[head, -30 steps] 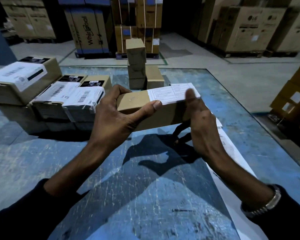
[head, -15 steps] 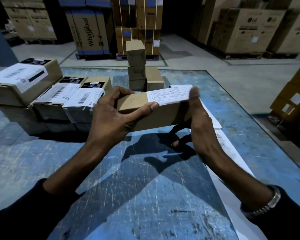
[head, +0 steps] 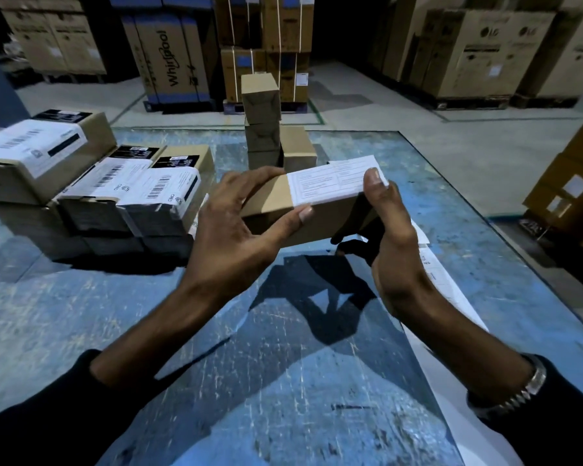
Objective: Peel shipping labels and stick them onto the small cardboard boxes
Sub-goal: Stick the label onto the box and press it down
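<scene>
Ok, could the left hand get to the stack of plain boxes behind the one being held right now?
Probably not yet. The left hand grips the held box, which sits directly in front of the stack of plain boxes. It would have to let go first; the table around that stack looks otherwise unobstructed.

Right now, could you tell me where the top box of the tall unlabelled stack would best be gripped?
Probably by the two side faces of the top box, from above. It stands tall and narrow on the stack, free on both sides, so a pinch across its width should lift it straight off; pushing it from the front could topple the boxes.
</scene>
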`<state>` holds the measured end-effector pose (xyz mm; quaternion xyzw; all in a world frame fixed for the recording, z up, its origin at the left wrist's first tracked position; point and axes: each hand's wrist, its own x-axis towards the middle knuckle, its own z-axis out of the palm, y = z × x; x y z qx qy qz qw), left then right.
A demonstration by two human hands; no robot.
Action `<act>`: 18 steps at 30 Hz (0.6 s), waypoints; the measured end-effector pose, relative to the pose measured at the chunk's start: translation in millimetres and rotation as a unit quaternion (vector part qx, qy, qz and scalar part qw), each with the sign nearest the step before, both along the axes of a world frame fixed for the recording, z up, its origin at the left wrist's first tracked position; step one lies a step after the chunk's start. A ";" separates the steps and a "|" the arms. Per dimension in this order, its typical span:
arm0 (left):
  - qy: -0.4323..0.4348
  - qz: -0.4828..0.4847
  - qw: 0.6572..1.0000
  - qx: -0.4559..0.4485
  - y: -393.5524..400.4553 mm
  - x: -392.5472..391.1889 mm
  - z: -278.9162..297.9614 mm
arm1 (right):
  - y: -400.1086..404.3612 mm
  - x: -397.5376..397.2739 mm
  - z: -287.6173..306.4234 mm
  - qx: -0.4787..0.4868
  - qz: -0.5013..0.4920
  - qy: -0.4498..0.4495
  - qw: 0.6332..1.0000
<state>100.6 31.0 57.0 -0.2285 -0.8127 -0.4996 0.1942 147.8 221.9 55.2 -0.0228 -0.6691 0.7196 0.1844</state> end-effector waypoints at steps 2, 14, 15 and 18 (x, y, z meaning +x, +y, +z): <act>-0.009 -0.020 1.000 -0.018 0.4 0.2 -2.7 | 3.6 -0.3 0.9 -0.001 -0.002 0.012 1.000; 0.014 -0.056 0.997 -0.046 -4.5 -3.9 -2.2 | 8.9 -2.0 1.2 -0.016 -0.002 0.030 0.999; 0.011 -0.057 0.997 -0.047 -4.6 -2.5 -2.2 | 8.9 -1.8 0.2 -0.010 -0.002 0.035 0.999; 0.030 -0.020 0.998 -0.049 -2.6 2.5 -3.4 | 5.6 0.4 -1.5 0.028 0.011 0.055 0.998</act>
